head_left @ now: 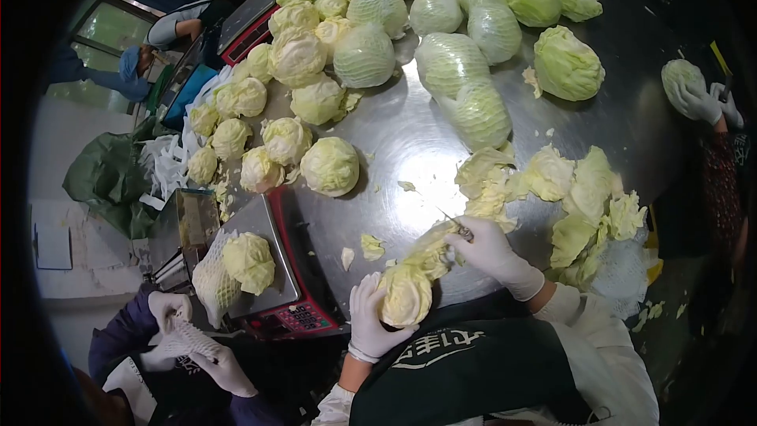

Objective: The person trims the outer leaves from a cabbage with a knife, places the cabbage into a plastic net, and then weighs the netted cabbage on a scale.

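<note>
The left hand (pixel 371 323) has its grip curved round the cabbage (pixel 406 298), at six o'clock on the tabletop (pixel 386 162). At the cabbage's two o'clock, the right hand (pixel 490 252) grips a knife (pixel 451 217) beside loosened leaves (pixel 428 251); leaf-stripping seems underway, and further peeling calls for steady left support.

Cabbage (pixel 406 296): round, pale yellow-green, in left hand (pixel 371 322); leaves (pixel 434 246) spread between it and right hand (pixel 490 252); knife (pixel 464 230) in right hand, thin blade clear of cabbage
</note>
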`<state>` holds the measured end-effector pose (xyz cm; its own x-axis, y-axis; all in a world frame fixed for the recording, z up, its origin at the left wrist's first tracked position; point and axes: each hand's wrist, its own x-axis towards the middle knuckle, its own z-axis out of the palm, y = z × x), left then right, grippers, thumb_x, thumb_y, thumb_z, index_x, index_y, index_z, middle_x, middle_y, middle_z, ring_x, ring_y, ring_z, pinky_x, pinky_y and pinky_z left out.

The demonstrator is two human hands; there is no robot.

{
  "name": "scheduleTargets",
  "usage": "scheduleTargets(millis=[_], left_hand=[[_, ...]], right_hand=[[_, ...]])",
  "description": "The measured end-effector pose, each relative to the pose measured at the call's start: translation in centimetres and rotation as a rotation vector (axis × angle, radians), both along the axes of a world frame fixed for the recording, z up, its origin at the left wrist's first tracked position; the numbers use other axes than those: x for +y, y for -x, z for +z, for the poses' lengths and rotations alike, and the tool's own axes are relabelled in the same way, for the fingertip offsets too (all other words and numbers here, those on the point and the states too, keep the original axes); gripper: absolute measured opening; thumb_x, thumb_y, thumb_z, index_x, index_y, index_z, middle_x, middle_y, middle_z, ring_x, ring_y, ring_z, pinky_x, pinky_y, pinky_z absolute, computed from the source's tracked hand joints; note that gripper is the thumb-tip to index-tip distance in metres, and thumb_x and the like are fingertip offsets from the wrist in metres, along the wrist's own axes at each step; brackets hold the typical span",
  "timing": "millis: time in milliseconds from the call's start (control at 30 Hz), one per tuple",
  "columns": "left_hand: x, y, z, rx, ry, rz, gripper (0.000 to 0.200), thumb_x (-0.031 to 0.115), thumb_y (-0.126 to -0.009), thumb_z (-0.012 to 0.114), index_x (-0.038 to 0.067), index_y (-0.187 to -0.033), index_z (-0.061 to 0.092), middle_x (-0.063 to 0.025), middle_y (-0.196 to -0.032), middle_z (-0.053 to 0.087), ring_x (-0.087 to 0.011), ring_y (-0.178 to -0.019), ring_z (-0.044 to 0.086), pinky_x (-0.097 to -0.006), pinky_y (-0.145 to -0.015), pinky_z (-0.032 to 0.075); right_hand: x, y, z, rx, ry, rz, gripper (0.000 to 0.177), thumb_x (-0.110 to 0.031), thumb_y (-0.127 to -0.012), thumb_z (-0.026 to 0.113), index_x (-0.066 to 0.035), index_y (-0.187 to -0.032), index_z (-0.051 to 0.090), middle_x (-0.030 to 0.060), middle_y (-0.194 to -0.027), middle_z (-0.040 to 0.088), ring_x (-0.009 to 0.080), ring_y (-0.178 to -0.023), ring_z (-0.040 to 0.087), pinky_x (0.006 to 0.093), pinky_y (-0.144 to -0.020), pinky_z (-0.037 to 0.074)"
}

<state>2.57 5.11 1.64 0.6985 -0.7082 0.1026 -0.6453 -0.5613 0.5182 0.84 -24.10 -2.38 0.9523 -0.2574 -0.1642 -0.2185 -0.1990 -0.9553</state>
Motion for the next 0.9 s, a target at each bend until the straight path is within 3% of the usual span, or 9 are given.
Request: scheduleTargets(millis=[167,267,367,433,500,667,733,800,900], left_hand=[[4.0,1.4,-2.5,0.328,0.210,0.281,0.109,0.026,-0.058,0.094,0.000,-0.145,0.035,-0.0261,-0.146,0.043,-0.0420,-0.131,0.049,-0.0487,-0.115,0.035],[4.4,1.1,-3.5,0.466,0.311,0.318,0.119,0.022,-0.060,0.094,0.000,-0.154,0.025,-0.0216,-0.149,0.041,-0.0371,-0.137,0.046,-0.0450,-0.117,0.035],[1.7,0.0,-3.0,0.969,0.730,0.304,0.115,0.017,-0.066,0.091,0.002,-0.157,0.022,-0.0139,-0.153,0.041,-0.0283,-0.140,0.045,-0.0427,-0.118,0.037],[0.1,0.1,-2.3,1.106,0.761,0.282,0.116,0.015,-0.065,0.091,0.003,-0.157,0.022,-0.0142,-0.152,0.042,-0.0286,-0.140,0.046,-0.0432,-0.118,0.037],[-1.1,-0.2,-2.5,1.277,0.786,0.233,0.118,0.013,-0.063,0.091,0.002,-0.157,0.021,-0.0147,-0.151,0.044,-0.0285,-0.139,0.047,-0.0432,-0.118,0.037],[-3.1,-0.4,-1.4,1.452,0.786,0.145,0.118,0.014,-0.061,0.090,0.000,-0.157,0.022,-0.0157,-0.153,0.044,-0.0286,-0.141,0.046,-0.0418,-0.121,0.032],[-2.0,0.3,-2.1,1.565,0.900,0.306,0.116,0.018,-0.063,0.088,0.000,-0.157,0.024,-0.0174,-0.152,0.045,-0.0307,-0.140,0.048,-0.0437,-0.119,0.038],[-2.3,0.4,-0.6,1.670,1.025,0.359,0.115,0.023,-0.064,0.088,0.000,-0.157,0.024,-0.0187,-0.152,0.045,-0.0336,-0.138,0.049,-0.0465,-0.115,0.042],[-3.1,-0.4,-0.5,1.894,1.248,0.383,0.112,0.032,-0.066,0.086,0.002,-0.156,0.026,-0.0215,-0.151,0.045,-0.0395,-0.134,0.052,-0.0511,-0.109,0.049]], right_hand=[[-6.4,2.0,-0.1,0.138,0.195,-0.301,0.033,-0.020,-0.088,0.073,-0.001,-0.114,0.067,0.0157,-0.088,0.068,0.0281,-0.079,0.068,0.0364,-0.070,0.054],[-7.9,3.0,2.3,-0.171,0.389,-0.486,0.047,-0.021,-0.085,0.075,-0.004,-0.127,0.063,0.0186,-0.110,0.068,0.0270,-0.093,0.069,0.0367,-0.079,0.056],[-7.5,3.7,4.5,-0.353,0.726,-0.444,0.061,-0.023,-0.081,0.078,-0.007,-0.137,0.058,0.0175,-0.129,0.064,0.0257,-0.102,0.068,0.0362,-0.086,0.056],[-5.2,3.9,5.6,-0.289,0.220,-0.061,0.066,-0.026,-0.081,0.080,-0.007,-0.139,0.055,0.0160,-0.133,0.063,0.0262,-0.098,0.069,0.0352,-0.088,0.055],[-3.0,3.5,6.2,-0.233,0.031,0.106,0.066,-0.029,-0.082,0.081,-0.007,-0.139,0.056,0.0163,-0.131,0.064,0.0227,-0.088,0.069,0.0333,-0.085,0.055],[-1.2,1.9,5.9,0.065,0.045,0.377,0.062,-0.023,-0.083,0.083,-0.005,-0.137,0.058,0.0167,-0.134,0.062,0.0210,-0.098,0.068,0.0319,-0.085,0.054],[-2.1,0.9,3.8,0.235,0.027,0.438,0.058,-0.022,-0.085,0.082,-0.004,-0.135,0.059,0.0166,-0.132,0.063,0.0221,-0.101,0.069,0.0320,-0.086,0.054],[-4.3,1.4,1.2,0.160,0.078,-0.045,0.053,-0.022,-0.086,0.078,-0.008,-0.133,0.059,0.0147,-0.128,0.063,0.0193,-0.078,0.065,0.0297,-0.076,0.054],[-5.7,1.6,3.2,-0.269,0.457,-0.173,0.050,-0.020,-0.086,0.078,-0.008,-0.131,0.061,0.0141,-0.129,0.063,0.0230,-0.086,0.069,0.0314,-0.078,0.055]])
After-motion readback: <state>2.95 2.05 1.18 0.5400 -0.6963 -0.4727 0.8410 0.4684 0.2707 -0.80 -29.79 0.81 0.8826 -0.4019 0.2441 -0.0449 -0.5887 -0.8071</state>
